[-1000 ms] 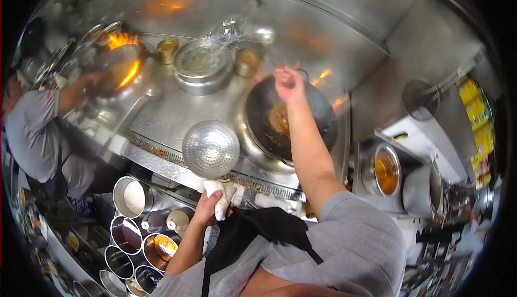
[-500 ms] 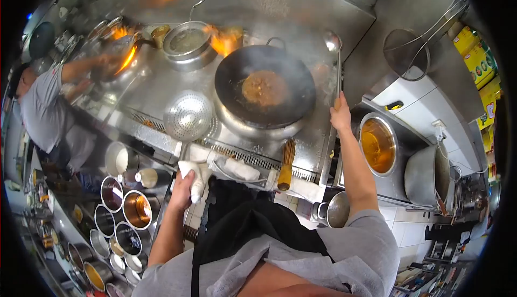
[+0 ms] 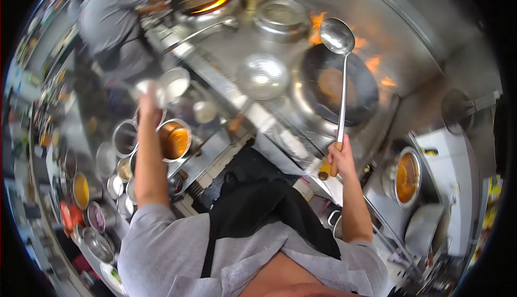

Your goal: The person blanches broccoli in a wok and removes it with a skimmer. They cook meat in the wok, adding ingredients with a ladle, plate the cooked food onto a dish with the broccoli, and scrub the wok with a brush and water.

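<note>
My right hand (image 3: 343, 157) is closed around the wooden handle of a long steel ladle (image 3: 345, 89). Its bowl is raised above the far side of a black wok (image 3: 364, 98), which contains brown food (image 3: 329, 84). Smeared by motion, my left hand (image 3: 150, 102) reaches over the metal pots at the left, and its fingers cannot be made out. A pale blurred shape is beside it; I cannot tell whether it is held. Close to that hand are a pot of orange-brown liquid (image 3: 176, 142) and a pot with white contents (image 3: 176, 84).
A perforated strainer (image 3: 263, 76) lies on the steel range left of the wok. Flames (image 3: 318, 25) rise behind the wok. Another person (image 3: 116, 19) works at a flaming wok at upper left. A pot of amber liquid (image 3: 407, 177) stands at right.
The view has swung left. My left hand has left the white cloth by the strainer and moved over the pots. My right hand has brought the ladle from the range's right side over the wok.
</note>
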Motion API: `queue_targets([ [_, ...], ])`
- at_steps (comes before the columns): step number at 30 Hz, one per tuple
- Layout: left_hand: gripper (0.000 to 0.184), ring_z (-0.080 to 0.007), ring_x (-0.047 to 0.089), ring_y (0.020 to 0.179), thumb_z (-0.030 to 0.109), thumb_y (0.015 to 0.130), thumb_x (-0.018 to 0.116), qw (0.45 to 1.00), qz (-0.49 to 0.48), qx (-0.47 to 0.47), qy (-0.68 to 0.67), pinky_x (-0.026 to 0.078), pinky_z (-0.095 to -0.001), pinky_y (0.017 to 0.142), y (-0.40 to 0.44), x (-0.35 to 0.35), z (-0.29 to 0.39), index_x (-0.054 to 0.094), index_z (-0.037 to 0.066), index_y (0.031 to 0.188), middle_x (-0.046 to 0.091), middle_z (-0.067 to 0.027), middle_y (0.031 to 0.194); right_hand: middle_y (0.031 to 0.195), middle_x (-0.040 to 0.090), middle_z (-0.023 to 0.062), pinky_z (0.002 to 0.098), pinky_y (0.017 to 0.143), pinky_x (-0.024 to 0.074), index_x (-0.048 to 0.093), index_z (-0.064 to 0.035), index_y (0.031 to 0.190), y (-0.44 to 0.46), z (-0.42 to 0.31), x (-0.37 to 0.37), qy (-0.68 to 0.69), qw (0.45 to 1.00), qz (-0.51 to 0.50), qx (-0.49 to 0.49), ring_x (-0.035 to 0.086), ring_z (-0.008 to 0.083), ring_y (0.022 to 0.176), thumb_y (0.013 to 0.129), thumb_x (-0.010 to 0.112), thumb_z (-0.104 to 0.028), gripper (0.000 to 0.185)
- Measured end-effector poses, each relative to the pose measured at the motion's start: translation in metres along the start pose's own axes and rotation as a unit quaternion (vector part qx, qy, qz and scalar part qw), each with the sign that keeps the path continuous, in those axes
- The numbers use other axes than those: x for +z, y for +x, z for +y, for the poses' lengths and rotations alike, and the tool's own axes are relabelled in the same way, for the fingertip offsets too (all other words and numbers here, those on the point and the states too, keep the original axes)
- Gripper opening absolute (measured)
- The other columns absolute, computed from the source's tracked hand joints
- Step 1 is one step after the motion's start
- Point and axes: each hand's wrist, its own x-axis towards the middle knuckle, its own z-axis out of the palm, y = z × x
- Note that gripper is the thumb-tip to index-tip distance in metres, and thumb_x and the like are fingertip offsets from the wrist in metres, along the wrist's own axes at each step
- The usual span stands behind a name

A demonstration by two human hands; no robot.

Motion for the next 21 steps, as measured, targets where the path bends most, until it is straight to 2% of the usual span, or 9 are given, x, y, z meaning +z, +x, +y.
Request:
queue_targets([
  [1,0.037,-0.0170,0.063,0.080,0.031,0.096,0.059,0.993,0.030,0.023,0.113,0.051,-0.0327,0.068,0.026,-0.029,-0.014,0.062,-0.002,0.111,0.065,-0.0087,0.095,0.073,0.050,0.0016,0.0248,0.039,0.0388,0.032,-0.0130,0.142,0.003,-0.013,0.026,-0.006,0.999,-0.024,0.030,0.046,0.0096,0.044,0.089,0.055,0.002,0.059],
  [5,0.035,-0.0196,0.065,0.067,0.033,0.094,0.062,0.994,0.065,-0.087,0.023,0.052,-0.0370,0.051,0.049,-0.067,-0.052,0.063,-0.001,0.102,0.065,-0.0082,0.084,0.070,0.047,0.0000,0.0231,0.038,0.0382,0.022,-0.0220,0.153,0.039,-0.063,0.125,-0.110,0.979,-0.143,0.095,0.044,0.0075,0.043,0.090,0.052,0.001,0.074],
  [8,0.040,-0.0208,0.066,0.071,0.036,0.095,0.058,0.988,0.031,-0.141,0.056,0.054,-0.0386,0.055,0.058,-0.070,-0.077,0.060,-0.001,0.109,0.066,-0.0089,0.090,0.063,0.046,-0.0017,0.0253,0.041,0.0389,0.021,-0.0220,0.154,0.068,-0.086,0.192,-0.240,0.933,-0.257,0.071,0.043,0.0077,0.044,0.087,0.054,0.002,0.079],
  [9,0.041,-0.0212,0.066,0.074,0.037,0.096,0.057,0.988,0.020,-0.151,0.007,0.054,-0.0405,0.057,0.063,-0.067,-0.089,0.059,-0.001,0.111,0.066,-0.0086,0.092,0.065,0.051,0.0026,0.0290,0.046,0.0426,0.021,-0.0231,0.155,0.077,-0.095,0.215,-0.324,0.897,-0.300,0.008,0.050,0.0127,0.048,0.087,0.054,0.001,0.079],
  [11,0.038,-0.0224,0.066,0.078,0.037,0.096,0.057,0.972,0.022,-0.213,0.099,0.054,-0.0441,0.061,0.046,-0.050,-0.064,0.059,0.002,0.112,0.066,-0.0082,0.095,0.067,0.055,0.0070,0.0327,0.050,0.0464,0.021,-0.0242,0.155,0.097,-0.103,0.263,-0.406,0.846,-0.342,-0.055,0.057,0.0178,0.052,0.087,0.054,-0.001,0.079],
  [13,0.035,-0.0232,0.065,0.076,0.034,0.095,0.056,0.968,0.003,-0.237,0.083,0.053,-0.0424,0.061,0.063,-0.048,-0.083,0.059,0.004,0.114,0.066,-0.0097,0.097,0.095,0.068,0.0234,0.0493,0.084,0.0481,0.018,-0.0300,0.155,0.114,-0.106,0.309,-0.554,0.741,-0.359,-0.121,0.066,0.0397,0.090,0.085,0.053,-0.006,0.082],
  [14,0.034,-0.0230,0.065,0.077,0.033,0.095,0.056,0.963,0.000,-0.246,0.111,0.052,-0.0420,0.060,0.068,-0.047,-0.089,0.059,0.004,0.113,0.066,-0.0097,0.096,0.095,0.068,0.0234,0.0493,0.084,0.0481,0.018,-0.0300,0.155,0.117,-0.106,0.332,-0.558,0.738,-0.360,-0.122,0.066,0.0397,0.090,0.085,0.053,-0.006,0.082],
  [16,0.030,-0.0232,0.064,0.071,0.030,0.094,0.055,0.960,0.006,-0.248,0.128,0.049,-0.0415,0.053,0.075,-0.044,-0.093,0.060,0.003,0.108,0.066,-0.0104,0.091,0.095,0.066,0.0255,0.0516,0.080,0.0489,0.017,-0.0352,0.154,0.121,-0.106,0.372,-0.674,0.648,-0.338,-0.105,0.065,0.0421,0.088,0.085,0.049,-0.005,0.082],
  [21,0.030,-0.0246,0.063,0.061,0.028,0.093,0.056,0.956,0.003,-0.250,0.150,0.046,-0.0413,0.044,0.092,-0.042,-0.100,0.064,0.001,0.100,0.066,-0.0131,0.085,0.093,0.065,0.0276,0.0511,0.078,0.0485,0.017,-0.0354,0.154,0.113,-0.101,0.390,-0.696,0.612,-0.360,-0.106,0.065,0.0423,0.086,0.080,0.047,0.002,0.088],
])
